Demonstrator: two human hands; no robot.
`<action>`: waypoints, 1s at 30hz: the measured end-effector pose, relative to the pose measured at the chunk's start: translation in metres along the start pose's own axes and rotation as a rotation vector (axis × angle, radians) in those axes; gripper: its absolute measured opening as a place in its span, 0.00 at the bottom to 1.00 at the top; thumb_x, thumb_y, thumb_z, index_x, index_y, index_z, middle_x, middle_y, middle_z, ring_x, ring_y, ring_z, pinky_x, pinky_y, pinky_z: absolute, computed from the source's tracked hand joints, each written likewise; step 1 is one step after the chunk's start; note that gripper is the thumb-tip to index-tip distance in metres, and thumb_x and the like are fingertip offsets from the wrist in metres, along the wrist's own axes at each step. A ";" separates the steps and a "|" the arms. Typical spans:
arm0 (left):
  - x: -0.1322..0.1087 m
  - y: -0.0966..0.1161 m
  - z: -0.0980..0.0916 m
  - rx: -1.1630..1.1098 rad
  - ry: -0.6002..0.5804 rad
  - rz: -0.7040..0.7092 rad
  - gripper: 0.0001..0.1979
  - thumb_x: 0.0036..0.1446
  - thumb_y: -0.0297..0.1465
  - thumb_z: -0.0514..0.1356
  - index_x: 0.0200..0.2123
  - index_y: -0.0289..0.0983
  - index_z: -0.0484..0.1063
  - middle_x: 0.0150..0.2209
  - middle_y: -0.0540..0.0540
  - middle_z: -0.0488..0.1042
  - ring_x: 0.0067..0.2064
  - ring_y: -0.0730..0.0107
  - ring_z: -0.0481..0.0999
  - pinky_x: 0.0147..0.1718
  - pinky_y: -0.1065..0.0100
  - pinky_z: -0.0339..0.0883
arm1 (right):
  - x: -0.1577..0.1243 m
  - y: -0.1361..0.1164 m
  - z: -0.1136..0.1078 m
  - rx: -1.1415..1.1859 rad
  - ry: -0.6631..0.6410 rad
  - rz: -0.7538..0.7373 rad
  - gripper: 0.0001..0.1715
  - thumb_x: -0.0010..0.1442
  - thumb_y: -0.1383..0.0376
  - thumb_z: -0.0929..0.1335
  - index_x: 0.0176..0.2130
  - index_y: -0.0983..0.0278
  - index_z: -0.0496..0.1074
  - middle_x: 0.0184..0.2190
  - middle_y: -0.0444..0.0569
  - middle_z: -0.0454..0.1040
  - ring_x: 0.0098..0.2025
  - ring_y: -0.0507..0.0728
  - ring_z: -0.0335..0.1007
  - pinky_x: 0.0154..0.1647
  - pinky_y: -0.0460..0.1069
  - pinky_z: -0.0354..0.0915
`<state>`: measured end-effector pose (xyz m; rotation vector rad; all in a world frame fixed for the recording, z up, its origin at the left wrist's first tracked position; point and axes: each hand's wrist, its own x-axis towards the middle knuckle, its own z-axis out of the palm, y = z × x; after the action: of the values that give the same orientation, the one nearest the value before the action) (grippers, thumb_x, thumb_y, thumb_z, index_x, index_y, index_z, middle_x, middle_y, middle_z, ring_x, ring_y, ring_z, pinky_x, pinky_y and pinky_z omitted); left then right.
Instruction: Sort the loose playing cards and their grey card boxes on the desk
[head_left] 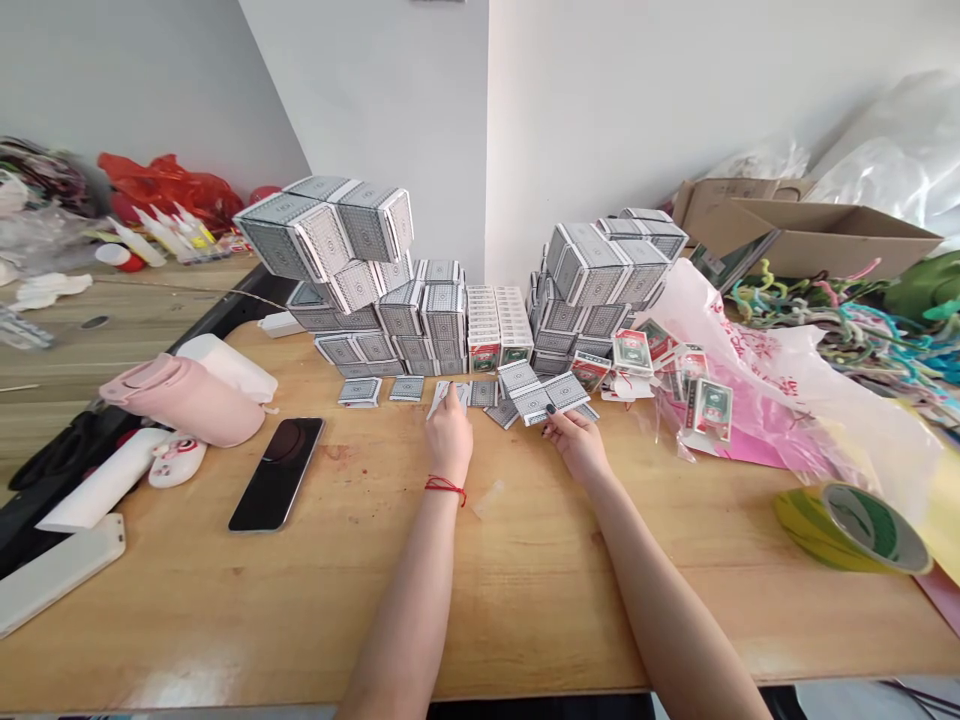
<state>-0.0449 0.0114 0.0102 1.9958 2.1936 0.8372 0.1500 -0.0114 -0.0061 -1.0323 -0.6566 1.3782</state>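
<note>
My left hand [448, 438] reaches forward over the wooden table [480, 590] and pinches a small grey patterned card pack [442, 393] by its near edge. My right hand [576, 440] rests on the table with its fingertips on a fan of similar packs [541, 394]. Several more loose packs [360, 391] lie in a row to the left. Behind them stand two tall stacks of grey boxes, the left stack [352, 270] and the right stack [600, 275], with white and red packs [499, 330] between them.
A black phone [277, 472], a pink bottle [184, 400] and white items lie at the left. A pink plastic bag [780, 400] with green-printed packs, a tape roll [862, 525], coloured hangers and a cardboard box [817, 235] fill the right side.
</note>
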 end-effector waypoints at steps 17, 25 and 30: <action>-0.001 -0.012 0.006 -0.234 0.097 0.099 0.20 0.50 0.19 0.53 0.47 0.38 0.69 0.39 0.42 0.76 0.41 0.61 0.75 0.40 0.64 0.66 | 0.001 0.001 -0.003 -0.017 -0.025 -0.004 0.13 0.44 0.59 0.74 0.24 0.65 0.70 0.19 0.42 0.69 0.21 0.48 0.63 0.26 0.46 0.60; 0.001 -0.014 -0.006 -0.477 0.475 0.112 0.07 0.56 0.27 0.53 0.35 0.37 0.72 0.33 0.43 0.75 0.38 0.68 0.74 0.40 0.66 0.66 | 0.000 0.002 -0.001 0.022 0.006 -0.032 0.13 0.44 0.61 0.74 0.23 0.65 0.69 0.18 0.42 0.69 0.21 0.48 0.63 0.25 0.45 0.61; -0.001 -0.002 -0.012 -0.537 0.509 0.408 0.10 0.53 0.23 0.54 0.26 0.39 0.72 0.29 0.47 0.71 0.46 0.67 0.71 0.46 0.61 0.65 | -0.004 -0.004 -0.001 0.127 -0.108 0.040 0.09 0.46 0.63 0.73 0.27 0.63 0.70 0.25 0.43 0.73 0.26 0.50 0.68 0.31 0.48 0.66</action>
<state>-0.0510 0.0062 0.0197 2.1077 1.4687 1.9229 0.1523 -0.0151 -0.0019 -0.8791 -0.6223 1.4996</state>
